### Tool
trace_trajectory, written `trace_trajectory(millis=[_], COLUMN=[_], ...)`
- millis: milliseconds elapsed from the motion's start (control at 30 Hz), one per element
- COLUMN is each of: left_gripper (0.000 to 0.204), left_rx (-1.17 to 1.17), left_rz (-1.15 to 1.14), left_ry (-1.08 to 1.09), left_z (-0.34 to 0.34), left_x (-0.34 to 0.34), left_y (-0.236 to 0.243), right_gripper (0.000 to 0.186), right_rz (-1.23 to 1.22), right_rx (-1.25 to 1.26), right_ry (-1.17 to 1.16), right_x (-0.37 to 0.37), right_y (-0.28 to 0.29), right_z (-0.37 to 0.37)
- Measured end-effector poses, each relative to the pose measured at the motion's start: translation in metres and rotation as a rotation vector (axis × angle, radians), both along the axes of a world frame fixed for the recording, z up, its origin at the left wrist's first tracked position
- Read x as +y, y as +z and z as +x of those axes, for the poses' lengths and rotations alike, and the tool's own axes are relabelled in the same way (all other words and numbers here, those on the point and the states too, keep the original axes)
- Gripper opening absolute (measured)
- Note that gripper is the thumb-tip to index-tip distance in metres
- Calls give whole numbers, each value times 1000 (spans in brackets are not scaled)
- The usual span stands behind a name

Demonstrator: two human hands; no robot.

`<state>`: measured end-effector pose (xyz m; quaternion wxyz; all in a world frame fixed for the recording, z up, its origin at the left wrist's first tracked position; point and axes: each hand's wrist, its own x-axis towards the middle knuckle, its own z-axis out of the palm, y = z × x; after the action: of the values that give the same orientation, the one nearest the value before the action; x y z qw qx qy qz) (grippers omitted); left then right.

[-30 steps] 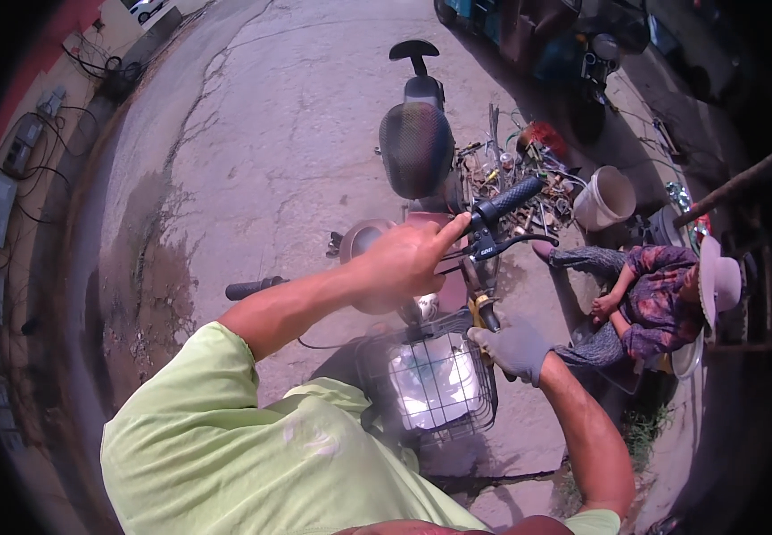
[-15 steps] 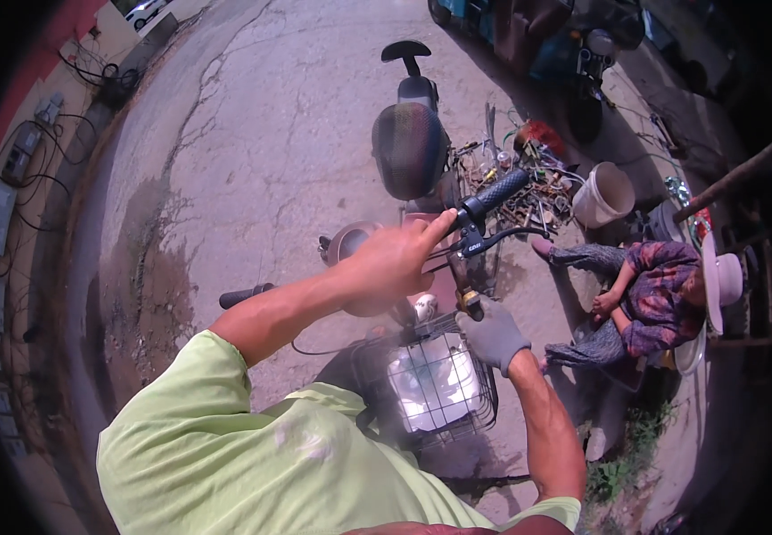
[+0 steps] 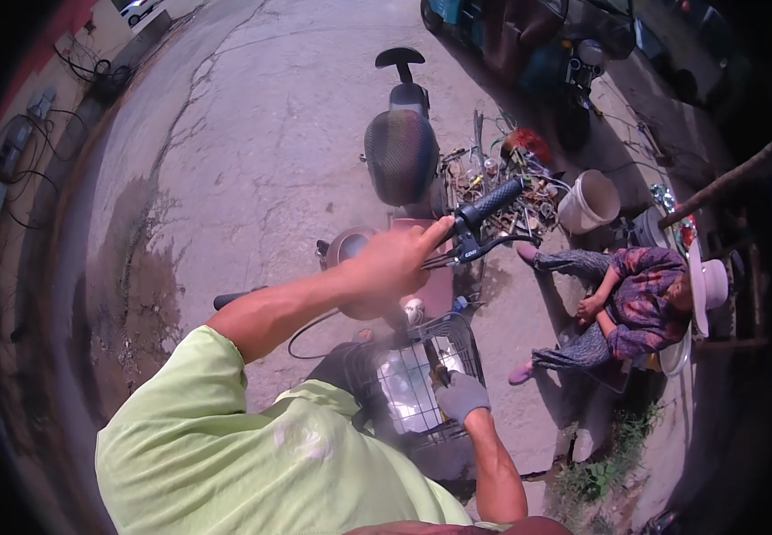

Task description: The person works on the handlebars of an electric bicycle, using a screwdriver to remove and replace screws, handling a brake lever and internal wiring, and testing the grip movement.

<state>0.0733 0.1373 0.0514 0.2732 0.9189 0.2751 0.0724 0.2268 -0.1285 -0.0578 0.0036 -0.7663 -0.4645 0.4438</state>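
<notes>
I stand over an electric bike. My left hand (image 3: 393,263) lies on its handlebar (image 3: 479,214), bare, fingers curled, with the index finger stretched toward the black right grip and brake lever. My right hand (image 3: 462,395) wears a grey glove and rests at the near right rim of the wire front basket (image 3: 377,379). It is closed on a thin tool (image 3: 439,369) that pokes into the basket. Something pale and shiny lies inside the basket. The left grip (image 3: 225,300) sticks out beyond my left forearm.
The bike's black saddle (image 3: 401,156) and rear seat (image 3: 401,59) point away from me. A heap of metal parts and tools (image 3: 502,174) and a white bucket (image 3: 589,201) lie to the right. A person in a hat (image 3: 640,299) sits there. Cables line the left wall.
My gloved right hand has dropped from beside the handlebar stem toward me, to the basket's near rim. My left hand stays on the handlebar.
</notes>
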Motion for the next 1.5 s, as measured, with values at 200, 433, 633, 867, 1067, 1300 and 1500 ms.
trace_trajectory(millis=[200, 433, 633, 867, 1067, 1300, 1500], left_gripper=[94, 95, 93, 81, 82, 84, 86], left_rx=[63, 72, 23, -59, -71, -103, -108], left_rz=[-16, -9, -94, -347, -254, -279, -241], left_ry=[50, 48, 28, 50, -2, 59, 27], left_z=[-3, 2, -2, -4, -3, 0, 2], left_x=[-7, -6, 0, 11, 14, 14, 12], left_y=[8, 12, 17, 21, 16, 13, 18], right_gripper=[62, 41, 25, 29, 24, 19, 25], right_rz=[-68, 404, 640, 668, 1021, 666, 840], right_rx=[25, -131, 852, 696, 891, 929, 854], right_ry=[-41, -86, -809, -857, -1041, -1045, -1005], right_x=[-18, -29, 93, 160, 169, 172, 173], right_y=[3, -8, 42, 35, 5, 49, 15], right_z=[-10, -11, -20, -23, -39, -28, -32])
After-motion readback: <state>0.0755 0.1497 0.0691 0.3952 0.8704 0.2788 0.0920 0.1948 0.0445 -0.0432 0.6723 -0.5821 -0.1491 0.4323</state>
